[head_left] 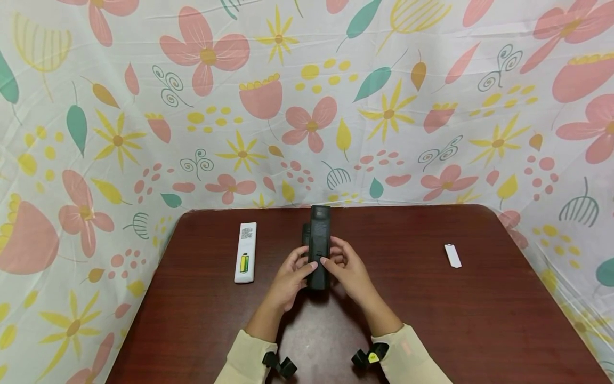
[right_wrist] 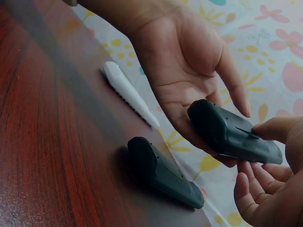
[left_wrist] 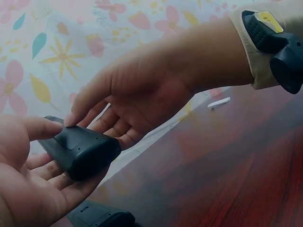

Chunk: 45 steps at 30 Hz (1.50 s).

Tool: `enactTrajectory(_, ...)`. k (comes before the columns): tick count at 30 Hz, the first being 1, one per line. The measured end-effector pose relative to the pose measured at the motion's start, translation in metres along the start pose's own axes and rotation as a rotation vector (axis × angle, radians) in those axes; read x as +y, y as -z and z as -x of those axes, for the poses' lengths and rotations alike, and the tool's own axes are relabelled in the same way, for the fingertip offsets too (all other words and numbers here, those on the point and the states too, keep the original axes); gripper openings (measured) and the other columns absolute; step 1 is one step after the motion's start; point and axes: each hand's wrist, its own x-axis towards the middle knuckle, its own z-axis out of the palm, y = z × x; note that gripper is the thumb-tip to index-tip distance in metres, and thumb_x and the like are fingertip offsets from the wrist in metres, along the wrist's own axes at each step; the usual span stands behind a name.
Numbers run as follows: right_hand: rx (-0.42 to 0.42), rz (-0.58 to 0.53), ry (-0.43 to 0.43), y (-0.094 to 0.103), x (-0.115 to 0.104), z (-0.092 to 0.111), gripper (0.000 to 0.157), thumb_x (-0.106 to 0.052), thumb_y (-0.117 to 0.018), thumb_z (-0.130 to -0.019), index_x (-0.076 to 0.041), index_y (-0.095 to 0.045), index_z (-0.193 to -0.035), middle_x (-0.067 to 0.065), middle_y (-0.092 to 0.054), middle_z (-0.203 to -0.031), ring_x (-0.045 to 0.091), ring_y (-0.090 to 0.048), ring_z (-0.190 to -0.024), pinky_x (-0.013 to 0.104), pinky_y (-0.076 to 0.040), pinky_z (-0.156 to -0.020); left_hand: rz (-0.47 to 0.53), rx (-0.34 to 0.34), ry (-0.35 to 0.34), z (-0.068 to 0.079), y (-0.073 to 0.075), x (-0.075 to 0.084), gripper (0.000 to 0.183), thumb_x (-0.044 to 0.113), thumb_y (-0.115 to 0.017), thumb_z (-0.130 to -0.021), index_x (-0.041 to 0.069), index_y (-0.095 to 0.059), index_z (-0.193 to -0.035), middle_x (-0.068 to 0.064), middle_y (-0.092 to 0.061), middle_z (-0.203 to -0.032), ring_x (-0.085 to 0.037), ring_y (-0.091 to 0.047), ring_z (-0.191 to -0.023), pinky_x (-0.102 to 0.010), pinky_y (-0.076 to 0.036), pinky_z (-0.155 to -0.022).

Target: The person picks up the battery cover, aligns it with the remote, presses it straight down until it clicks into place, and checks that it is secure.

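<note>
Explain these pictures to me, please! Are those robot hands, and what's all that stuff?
No robot here: these are a person's own bare left hand and right hand. The wide picture comes from a camera worn on the head, looking down. The two closer ones come from a camera on the left wrist and a camera on the right wrist.

Both hands hold what looks like a black remote. On the brown table lie a second dark remote, a white remote and, off to the right, a small white piece, perhaps a battery cover. Behind the table is a flowery cloth.
</note>
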Motion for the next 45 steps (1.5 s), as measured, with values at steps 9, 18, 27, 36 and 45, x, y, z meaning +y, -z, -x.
enactTrajectory(9, 0.012, -0.001, 0.037, -0.0016, -0.0006, 0.0031, 0.060, -0.022, -0.071, -0.095, -0.020, -0.045, -0.149, 0.017, -0.061, -0.126, 0.022, -0.058, -0.097, 0.026, -0.052, -0.077, -0.035, 0.017, 0.009, 0.0010, -0.0008, -0.0009, 0.057, 0.023, -0.061, -0.101, 0.012, -0.041, -0.153, -0.018, -0.057, -0.144, -0.019, -0.068, -0.107, -0.037, -0.055, -0.088)
enactTrajectory(18, 0.005, -0.004, 0.035, -0.0027, 0.0015, 0.0030, 0.060, -0.020, -0.070, -0.096, -0.018, -0.044, -0.150, 0.016, -0.060, -0.126, 0.022, -0.058, -0.097, 0.026, -0.051, -0.077, -0.023, 0.016, 0.015, 0.0010, -0.0004, -0.0008, 0.056, 0.023, -0.062, -0.101, 0.013, -0.042, -0.153, -0.017, -0.058, -0.143, -0.019, -0.068, -0.108, -0.038, -0.056, -0.090)
enactTrajectory(27, 0.000, -0.008, 0.027, -0.0022, -0.0002, 0.0035, 0.062, -0.019, -0.069, -0.097, -0.018, -0.041, -0.152, 0.016, -0.059, -0.129, 0.024, -0.058, -0.099, 0.027, -0.051, -0.076, -0.027, 0.017, 0.012, 0.0005, -0.0008, -0.0004, 0.056, 0.023, -0.062, -0.101, 0.013, -0.043, -0.152, -0.016, -0.060, -0.141, -0.018, -0.068, -0.107, -0.037, -0.056, -0.088)
enactTrajectory(36, 0.002, 0.006, 0.054, -0.0017, 0.0003, 0.0045, 0.060, -0.020, -0.070, -0.096, -0.018, -0.044, -0.150, 0.017, -0.060, -0.125, 0.022, -0.059, -0.097, 0.027, -0.052, -0.077, -0.037, 0.030, 0.023, 0.0007, -0.0009, -0.0008, 0.055, 0.025, -0.063, -0.100, 0.016, -0.044, -0.151, -0.013, -0.061, -0.140, -0.020, -0.069, -0.106, -0.039, -0.055, -0.089)
enactTrajectory(45, 0.001, -0.003, 0.055, -0.0012, 0.0011, 0.0034, 0.061, -0.018, -0.070, -0.095, -0.017, -0.044, -0.150, 0.018, -0.059, -0.124, 0.021, -0.058, -0.095, 0.025, -0.052, -0.078, -0.043, 0.028, 0.015, -0.0005, -0.0011, -0.0015, 0.055, 0.025, -0.063, -0.100, 0.015, -0.045, -0.151, -0.013, -0.062, -0.139, -0.019, -0.068, -0.107, -0.038, -0.056, -0.087)
